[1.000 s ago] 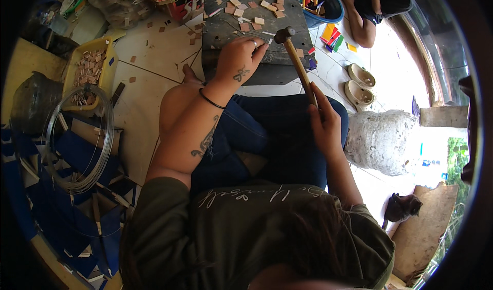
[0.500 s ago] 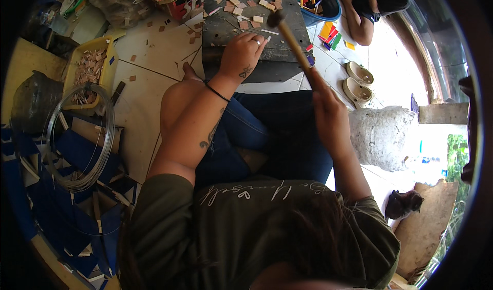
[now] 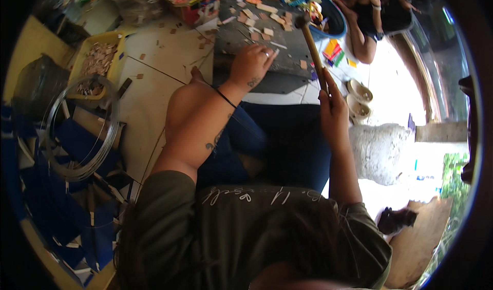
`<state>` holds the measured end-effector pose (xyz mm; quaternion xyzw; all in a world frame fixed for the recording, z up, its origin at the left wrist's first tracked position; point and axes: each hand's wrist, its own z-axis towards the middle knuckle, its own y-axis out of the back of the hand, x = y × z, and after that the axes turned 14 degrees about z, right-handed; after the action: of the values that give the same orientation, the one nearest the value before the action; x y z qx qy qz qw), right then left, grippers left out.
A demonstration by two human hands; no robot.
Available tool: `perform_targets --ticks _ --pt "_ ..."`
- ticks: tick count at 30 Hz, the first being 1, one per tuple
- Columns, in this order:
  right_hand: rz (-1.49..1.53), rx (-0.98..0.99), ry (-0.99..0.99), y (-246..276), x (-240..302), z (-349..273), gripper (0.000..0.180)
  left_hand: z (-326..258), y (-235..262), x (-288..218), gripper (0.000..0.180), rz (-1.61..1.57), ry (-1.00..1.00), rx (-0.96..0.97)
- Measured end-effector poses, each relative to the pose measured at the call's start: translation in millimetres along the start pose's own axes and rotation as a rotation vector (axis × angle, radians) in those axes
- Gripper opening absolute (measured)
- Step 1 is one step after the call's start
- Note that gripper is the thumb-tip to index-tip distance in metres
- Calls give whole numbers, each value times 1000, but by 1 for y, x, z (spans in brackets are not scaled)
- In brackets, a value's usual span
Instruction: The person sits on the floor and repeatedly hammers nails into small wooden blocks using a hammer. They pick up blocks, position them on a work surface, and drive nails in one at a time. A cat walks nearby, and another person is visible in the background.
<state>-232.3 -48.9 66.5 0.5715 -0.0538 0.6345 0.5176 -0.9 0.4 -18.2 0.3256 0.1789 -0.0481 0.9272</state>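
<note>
While the left hand (image 3: 251, 64) rests with fingers curled on a small piece at the near edge of the dark slab (image 3: 287, 51), the right hand (image 3: 333, 110) is clamped around a hammer (image 3: 312, 46) handle, its head raised over the slab's far right corner beside the blue basin (image 3: 328, 12).

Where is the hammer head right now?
In the head view, the hammer head is upper centre-right, raised on the wooden handle gripped by the right hand, over the dark slab, beside the blue basin.
</note>
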Motion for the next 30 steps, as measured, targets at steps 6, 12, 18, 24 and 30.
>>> perform_targets --ticks 6,12,18,24,30 --pt "-410 -15 -108 -31 -63 23 51 -2 27 11 15 -189 271 -22" --pt "-544 -163 106 -28 -69 30 48 4 88 98 24 -621 982 -441" --pt "-551 -189 99 -9 -63 9 53 -12 162 177 42 -1370 1103 -1201" --pt "-449 -151 54 -15 -53 10 44 -45 121 132 33 -1024 1239 -457" --pt "-498 9 249 -27 -36 53 43 -2 109 99 28 -695 864 -131"
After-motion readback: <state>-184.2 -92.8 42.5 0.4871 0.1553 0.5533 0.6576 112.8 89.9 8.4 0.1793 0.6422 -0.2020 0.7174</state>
